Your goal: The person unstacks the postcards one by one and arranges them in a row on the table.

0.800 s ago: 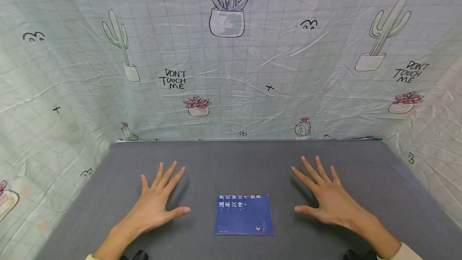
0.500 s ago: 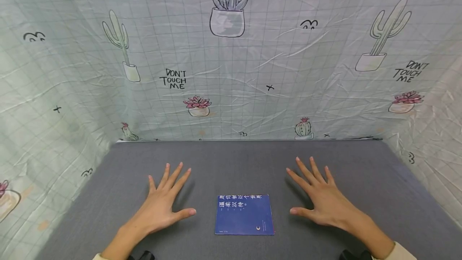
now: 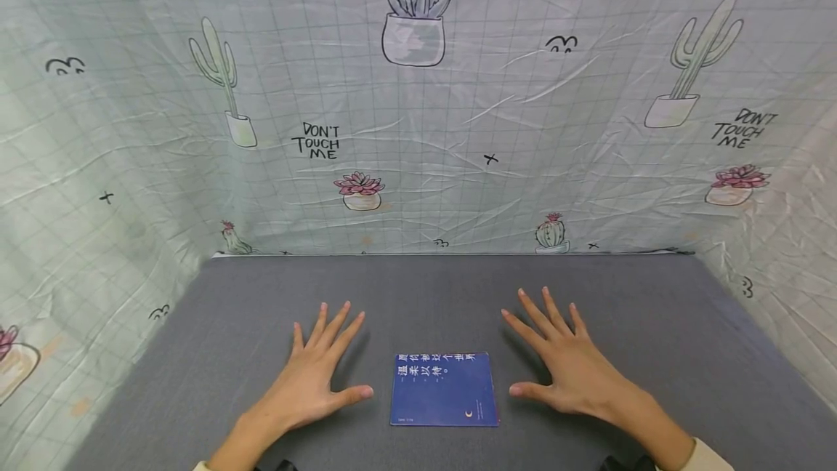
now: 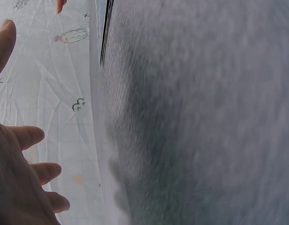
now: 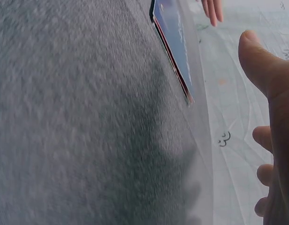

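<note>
A thin blue booklet (image 3: 445, 398) with white Chinese characters and a small moon lies flat on the grey table in the head view. To its left, my left hand (image 3: 310, 384) hovers with fingers spread and thumb toward the booklet. My right hand (image 3: 578, 376) mirrors it on the other side, fingers spread, thumb near the booklet's right edge. Neither hand touches it. From the right wrist, the booklet's layered edge (image 5: 175, 65) shows beyond the thumb. Only a sliver of the booklet (image 4: 107, 30) appears in the left wrist view.
The grey tabletop (image 3: 431, 296) reaches back to a hanging cloth (image 3: 418, 129) printed with cacti and lettering. That cloth also encloses the left and right sides. Dark wrist devices show at the bottom edge of the head view.
Both hands have moved inward toward the booklet, the left one rightward and the right one leftward, fingers still spread. The booklet stays in place.
</note>
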Demonstrator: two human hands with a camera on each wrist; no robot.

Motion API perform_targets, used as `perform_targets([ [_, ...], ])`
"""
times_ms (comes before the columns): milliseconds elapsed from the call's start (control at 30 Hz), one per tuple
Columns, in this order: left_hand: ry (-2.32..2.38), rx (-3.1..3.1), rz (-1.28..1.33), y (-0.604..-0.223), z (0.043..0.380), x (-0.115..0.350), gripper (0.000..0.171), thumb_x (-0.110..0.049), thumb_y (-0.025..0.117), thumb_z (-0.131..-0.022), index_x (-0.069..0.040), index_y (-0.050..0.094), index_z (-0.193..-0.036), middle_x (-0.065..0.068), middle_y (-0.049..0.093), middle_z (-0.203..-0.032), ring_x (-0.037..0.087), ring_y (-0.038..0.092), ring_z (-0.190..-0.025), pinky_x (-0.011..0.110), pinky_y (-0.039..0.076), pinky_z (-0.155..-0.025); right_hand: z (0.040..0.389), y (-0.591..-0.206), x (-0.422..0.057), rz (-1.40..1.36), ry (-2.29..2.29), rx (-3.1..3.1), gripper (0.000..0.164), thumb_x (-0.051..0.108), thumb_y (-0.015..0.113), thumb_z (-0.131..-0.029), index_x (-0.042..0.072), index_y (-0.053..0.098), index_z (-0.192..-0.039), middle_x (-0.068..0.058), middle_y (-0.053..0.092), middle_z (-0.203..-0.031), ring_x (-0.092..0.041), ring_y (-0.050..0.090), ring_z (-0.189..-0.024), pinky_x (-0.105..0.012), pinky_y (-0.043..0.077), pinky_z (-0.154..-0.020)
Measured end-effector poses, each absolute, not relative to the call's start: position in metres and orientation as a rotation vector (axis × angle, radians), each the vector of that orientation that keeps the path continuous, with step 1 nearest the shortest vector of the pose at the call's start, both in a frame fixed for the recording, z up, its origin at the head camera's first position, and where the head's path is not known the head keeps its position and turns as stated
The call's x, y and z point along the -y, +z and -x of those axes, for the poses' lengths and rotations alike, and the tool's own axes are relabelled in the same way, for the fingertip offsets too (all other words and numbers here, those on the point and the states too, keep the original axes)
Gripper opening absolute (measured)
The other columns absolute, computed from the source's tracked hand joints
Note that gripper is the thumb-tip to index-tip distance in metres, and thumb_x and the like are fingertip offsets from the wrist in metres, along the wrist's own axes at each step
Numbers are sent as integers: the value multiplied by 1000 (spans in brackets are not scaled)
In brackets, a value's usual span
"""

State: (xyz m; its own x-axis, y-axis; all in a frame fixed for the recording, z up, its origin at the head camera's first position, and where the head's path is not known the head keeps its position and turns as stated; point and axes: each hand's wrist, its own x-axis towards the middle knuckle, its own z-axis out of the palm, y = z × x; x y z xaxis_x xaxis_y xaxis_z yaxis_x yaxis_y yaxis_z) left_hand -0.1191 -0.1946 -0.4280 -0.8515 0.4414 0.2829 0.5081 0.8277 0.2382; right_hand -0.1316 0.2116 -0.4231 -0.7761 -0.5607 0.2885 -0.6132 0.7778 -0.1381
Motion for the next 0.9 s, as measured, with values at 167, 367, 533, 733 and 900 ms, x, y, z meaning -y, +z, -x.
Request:
perform_targets([
  [167,-495,2800,745,-431,118,190,98,-69,62,-76,-23,22,-154,8,17,-158,46,9,-140,80,11,-94,130,-424,-205,-940,331,2715,96,67,65,-75,23,28,-152,-6,9,-160,-43,6,-142,-73,16,-100],
  [367,-541,2788,767,-433,118,184,97,-69,60,-77,-24,22,-154,7,17,-158,44,9,-141,79,13,-96,129,-427,-199,-963,335,2705,96,68,64,-75,25,26,-152,-5,9,-160,-45,10,-141,-73,17,-99],
  [533,-575,2754,811,-435,118,179,97,-74,54,-78,-21,23,-153,9,19,-157,43,11,-141,73,15,-101,128,-432,-194,-985,341,2679,98,69,64,-74,22,29,-152,-6,12,-159,-45,12,-140,-73,19,-98],
  [733,-676,2729,858,-440,118,175,97,-71,57,-79,-18,24,-153,10,20,-157,43,15,-140,64,16,-108,126,-435,-187,-1019,360,2690,97,71,61,-75,22,27,-152,-6,11,-159,-41,8,-142,-71,19,-100],
  [900,-809,2732,879,-443,118,172,100,-64,67,-75,-12,28,-151,11,21,-156,42,17,-140,58,16,-110,124,-438,-180,-1050,379,2652,97,70,63,-74,20,31,-151,-7,14,-159,-43,13,-141,-69,23,-100],
])
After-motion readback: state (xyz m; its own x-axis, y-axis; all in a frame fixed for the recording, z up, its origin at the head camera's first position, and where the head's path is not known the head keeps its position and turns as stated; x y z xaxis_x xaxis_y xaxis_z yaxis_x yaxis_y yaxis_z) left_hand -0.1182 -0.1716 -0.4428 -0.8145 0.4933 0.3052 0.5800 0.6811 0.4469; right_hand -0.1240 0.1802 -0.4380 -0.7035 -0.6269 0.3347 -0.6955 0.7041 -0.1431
